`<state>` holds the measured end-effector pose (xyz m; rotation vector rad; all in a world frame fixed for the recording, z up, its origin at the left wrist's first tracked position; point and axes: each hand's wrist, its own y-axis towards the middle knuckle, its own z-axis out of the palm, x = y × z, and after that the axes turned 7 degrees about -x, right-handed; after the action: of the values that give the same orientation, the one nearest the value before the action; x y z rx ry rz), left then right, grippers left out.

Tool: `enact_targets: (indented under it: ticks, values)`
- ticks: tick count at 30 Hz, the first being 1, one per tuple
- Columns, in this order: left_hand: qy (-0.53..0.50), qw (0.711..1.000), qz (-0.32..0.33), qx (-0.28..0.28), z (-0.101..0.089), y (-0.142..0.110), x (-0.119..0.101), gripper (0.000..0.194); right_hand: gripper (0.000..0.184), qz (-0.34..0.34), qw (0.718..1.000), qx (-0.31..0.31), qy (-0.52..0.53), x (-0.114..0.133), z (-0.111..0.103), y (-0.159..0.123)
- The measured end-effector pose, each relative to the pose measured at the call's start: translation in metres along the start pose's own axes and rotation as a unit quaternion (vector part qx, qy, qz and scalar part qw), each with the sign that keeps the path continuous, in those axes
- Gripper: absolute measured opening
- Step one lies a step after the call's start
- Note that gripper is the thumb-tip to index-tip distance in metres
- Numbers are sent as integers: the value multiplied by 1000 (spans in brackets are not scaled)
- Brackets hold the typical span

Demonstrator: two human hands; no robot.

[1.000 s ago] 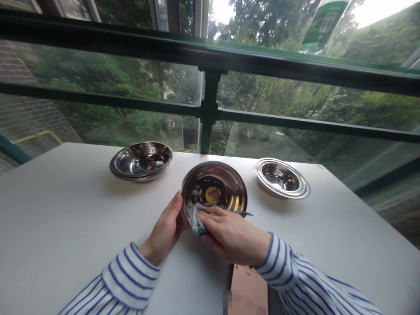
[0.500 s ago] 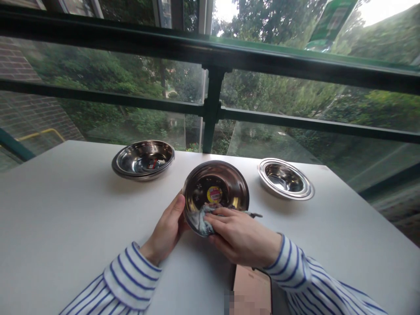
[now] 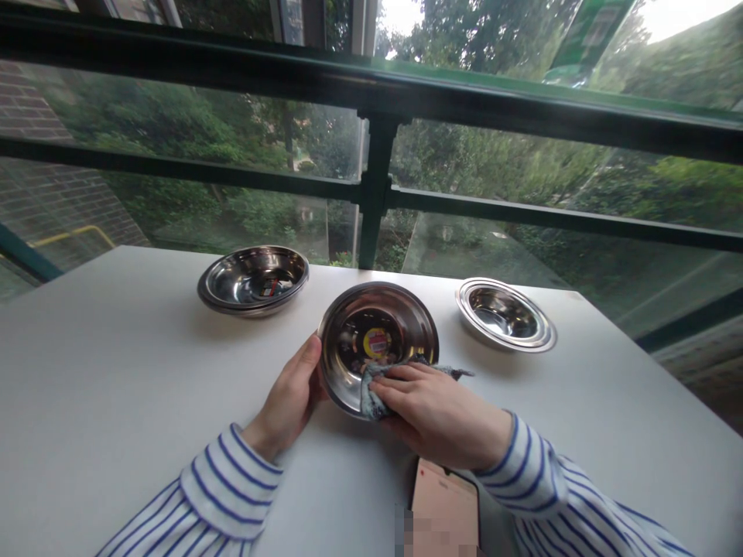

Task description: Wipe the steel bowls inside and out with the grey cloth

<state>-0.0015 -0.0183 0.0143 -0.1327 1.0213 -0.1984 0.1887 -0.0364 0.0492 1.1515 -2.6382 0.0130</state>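
A shiny metal bowl (image 3: 400, 309) with a round yellow and pink sticker inside tilts toward me at the middle of the table. My left hand (image 3: 290, 394) grips its left rim, thumb on the edge and the other fingers hidden behind it. A grey-green patterned cloth (image 3: 371, 387) lies bunched under the fingers of my right hand (image 3: 435, 410), which presses it on the bowl's lower right inside and rim. One end of the cloth sticks out to the right past the bowl.
Nested metal bowls (image 3: 252, 286) stand at the back left of the white table (image 3: 145, 371), and more metal bowls (image 3: 505, 317) at the back right. A phone (image 3: 444, 503) lies near me, partly under my right forearm. A dark green railing (image 3: 377, 186) with glass runs behind the table.
My right hand has slid the cloth a little to the right along the bowl's near rim. My left hand and the bowl have shifted slightly left.
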Motion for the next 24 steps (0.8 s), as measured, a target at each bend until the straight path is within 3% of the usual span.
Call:
enact_targets:
  ticks: [5,12,20,24]
  values:
    - [-18,999,-26,-9,0,0,-1,45,36,-22,998,-50,23,5,15,9]
    - [8,1000,-21,-10,-3,2,-3,47,29,-17,1000,-5,12,1,3,1]
    - [2,998,-31,47,-2,-2,-3,45,35,-34,998,-41,29,1,12,5]
    - [14,999,-12,39,0,-4,-2,40,35,-33,995,-60,75,0,13,7]
